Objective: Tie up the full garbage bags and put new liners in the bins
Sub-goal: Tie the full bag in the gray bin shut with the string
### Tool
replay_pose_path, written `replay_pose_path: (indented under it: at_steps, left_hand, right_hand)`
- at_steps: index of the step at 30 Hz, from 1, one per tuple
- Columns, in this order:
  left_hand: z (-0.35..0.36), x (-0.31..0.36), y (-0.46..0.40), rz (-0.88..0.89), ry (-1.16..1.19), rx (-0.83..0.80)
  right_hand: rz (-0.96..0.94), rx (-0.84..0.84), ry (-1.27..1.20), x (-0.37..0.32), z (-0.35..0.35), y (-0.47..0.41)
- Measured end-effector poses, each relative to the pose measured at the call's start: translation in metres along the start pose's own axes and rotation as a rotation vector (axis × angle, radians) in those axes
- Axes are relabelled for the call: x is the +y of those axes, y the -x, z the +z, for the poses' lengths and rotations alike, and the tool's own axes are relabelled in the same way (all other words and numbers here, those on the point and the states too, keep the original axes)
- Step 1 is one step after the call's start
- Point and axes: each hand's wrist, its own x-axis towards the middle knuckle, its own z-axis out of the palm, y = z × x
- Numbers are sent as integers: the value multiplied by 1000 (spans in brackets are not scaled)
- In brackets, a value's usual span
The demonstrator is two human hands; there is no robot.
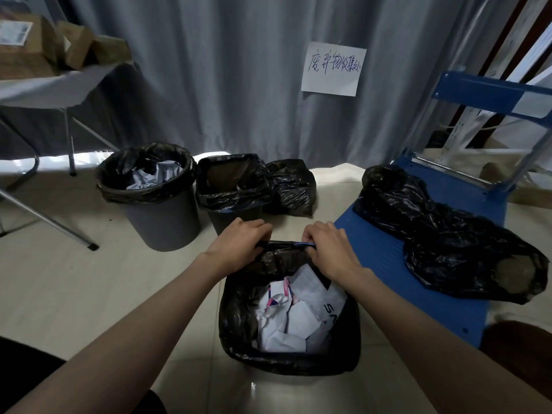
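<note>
A black garbage bag [239,324] sits in the bin right below me, full of crumpled white paper [294,318]. My left hand [239,243] and my right hand [328,246] both grip the far rim of this bag, a short gap apart, pulling it taut between them. Farther back, a round grey bin [167,222] holds a black liner with paper inside. Beside it stands a second bin with a black liner [233,186] folded over its rim. A tied black bag [294,186] lies on the floor to its right.
A blue flat cart [418,264] on my right carries loose black bags [448,234]. A folding table [53,85] with cardboard boxes stands at back left, its metal legs reaching toward the grey bin. A grey curtain with a handwritten paper sign [333,68] closes the back.
</note>
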Motion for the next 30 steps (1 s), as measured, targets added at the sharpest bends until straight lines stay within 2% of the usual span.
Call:
replay_pose_path:
  at_steps: [5, 14, 22, 25, 30]
  left_hand:
    - [-1, -12, 5, -48, 39, -34]
    - [-7, -18, 8, -270, 181, -86]
    - [-19, -2, -6, -249, 369, -41]
    - [-22, 5, -10, -234, 363, -36]
    - [-24, 6, -12, -277, 314, 51]
  right_hand:
    - [87, 17, 9, 12, -1, 2]
    - [136, -18, -25, 17, -1, 4]
    - [117, -21, -95, 20, -4, 6]
    - [112, 22, -113, 22, -5, 6]
    - [150, -3, -179, 25, -10, 5]
